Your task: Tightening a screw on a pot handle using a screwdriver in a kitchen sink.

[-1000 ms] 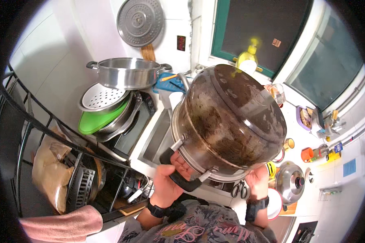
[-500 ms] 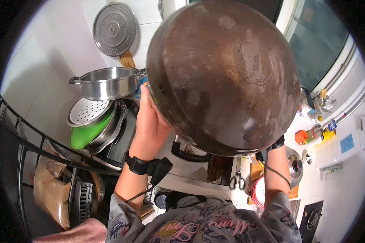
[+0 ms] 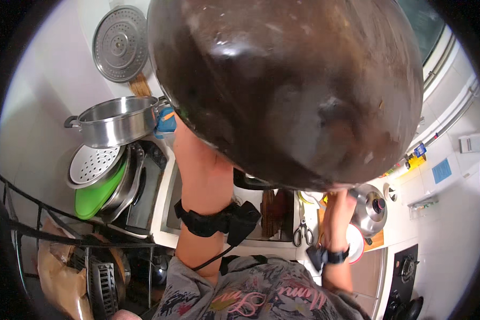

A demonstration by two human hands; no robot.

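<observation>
A big, dark, wet-looking wok (image 3: pixel 293 96) fills the upper middle of the view, its rounded underside turned toward me. Along its lower left edge my left hand (image 3: pixel 200 152) grips it, the fingers hidden behind the metal. At the lower right rim my right hand (image 3: pixel 341 202) holds it as well; those fingers are mostly covered by the wok and a little blurred. Both wrists wear black straps. Beneath the wok a sink (image 3: pixel 173 200) shows in part, with a brown bristled brush-like thing (image 3: pixel 272 213) in it.
Left of the sink stand a steel pot (image 3: pixel 117 125), a white perforated strainer (image 3: pixel 95 164) and a green lid-like piece (image 3: pixel 98 194). A perforated steamer plate (image 3: pixel 120 45) hangs on the wall. To the right are scissors (image 3: pixel 303 234), a domed lid (image 3: pixel 367 213) and a gas hob (image 3: pixel 405 266).
The wok has come closer and tilted, now covering more of the upper view. My right hand has moved inward under its lower rim. My view has shifted somewhat right.
</observation>
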